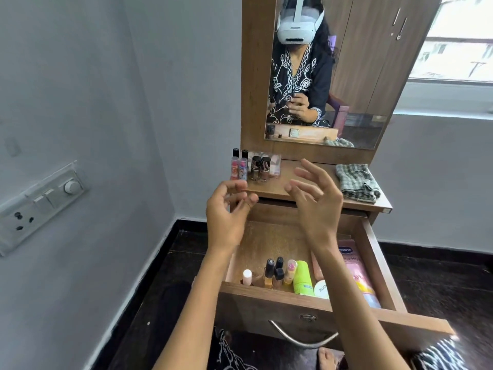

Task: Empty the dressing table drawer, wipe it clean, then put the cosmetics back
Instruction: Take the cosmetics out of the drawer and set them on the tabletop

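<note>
The wooden drawer (pixel 378 265) is pulled out below the dressing table top (pixel 288 192). At its front lie nail polish bottles (pixel 269 272), a green tube (pixel 302 279), a white jar (pixel 321 289) and a pink Vaseline tube (pixel 357 271). On the table top's left corner stand two lip balm tubes (pixel 239 168), two dark-capped sticks behind them, and nail polish bottles (pixel 260 168). My left hand (pixel 226 212) and my right hand (pixel 317 201) hover above the drawer's back, both empty with fingers spread. A checked cloth (pixel 357 182) lies crumpled on the top's right side.
A mirror (pixel 333 70) rises behind the table top and reflects a person wearing a headset. A wall (pixel 93 102) with a switch panel (pixel 40 206) stands close on the left. The floor (pixel 170 289) is dark. The drawer's metal handle (pixel 301 340) faces me.
</note>
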### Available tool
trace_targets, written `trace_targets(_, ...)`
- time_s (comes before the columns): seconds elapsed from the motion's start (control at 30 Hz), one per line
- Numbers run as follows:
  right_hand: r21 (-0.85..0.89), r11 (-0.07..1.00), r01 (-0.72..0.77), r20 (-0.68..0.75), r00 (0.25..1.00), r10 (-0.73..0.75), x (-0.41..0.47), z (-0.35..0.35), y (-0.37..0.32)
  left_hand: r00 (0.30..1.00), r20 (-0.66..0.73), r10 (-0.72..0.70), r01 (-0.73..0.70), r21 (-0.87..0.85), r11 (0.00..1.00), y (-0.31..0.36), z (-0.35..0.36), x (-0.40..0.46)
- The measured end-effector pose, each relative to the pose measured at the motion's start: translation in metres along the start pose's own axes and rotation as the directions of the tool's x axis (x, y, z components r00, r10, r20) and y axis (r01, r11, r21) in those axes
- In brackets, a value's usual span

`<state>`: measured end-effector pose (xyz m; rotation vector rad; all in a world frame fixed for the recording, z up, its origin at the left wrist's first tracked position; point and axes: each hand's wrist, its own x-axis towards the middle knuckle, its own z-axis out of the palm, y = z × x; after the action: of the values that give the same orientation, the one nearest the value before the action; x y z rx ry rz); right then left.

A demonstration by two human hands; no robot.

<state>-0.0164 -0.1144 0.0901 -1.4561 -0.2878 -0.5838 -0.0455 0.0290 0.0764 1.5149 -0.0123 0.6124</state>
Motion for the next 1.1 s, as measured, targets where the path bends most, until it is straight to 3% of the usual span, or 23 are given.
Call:
trace_targets(0.17,-0.103,0.992,-0.073,0.079,0.994,0.082,-0.033,-0.035,0.007,0.982,0.166,-0.089,0.081,0.053,0.995,-0.014,0.011,-0.042)
trace_targets(0.27,-0.249,0.958,-0.145,0.197,0.961,0.197,-0.047,-0.054,0.02,0.945,0.313,-0.096,0.017,0.247,0.969,-0.026,0.016,-0.051)
trace_targets(0.4,-0.472,0.866,-0.163,0.308,0.89,0.336,-0.056,-0.064,0.036,0.88,0.441,-0.175,-0.102,0.536,0.838,-0.035,0.022,-0.049)
trace_targets(0.63,-0.66,0.744,-0.11,0.387,0.799,0.461,-0.059,-0.064,0.049,0.83,0.438,-0.344,-0.136,0.759,0.637,-0.038,0.026,-0.053)
trace_targets(0.77,-0.717,0.691,-0.088,0.407,0.753,0.517,-0.06,-0.063,0.05,0.83,0.444,-0.338,-0.194,0.797,0.572,-0.036,0.03,-0.054)
trace_targets(1.1,-0.771,0.637,-0.018,0.428,0.726,0.539,-0.06,-0.06,0.053,0.854,0.412,-0.318,-0.231,0.847,0.478,-0.038,0.031,-0.057)
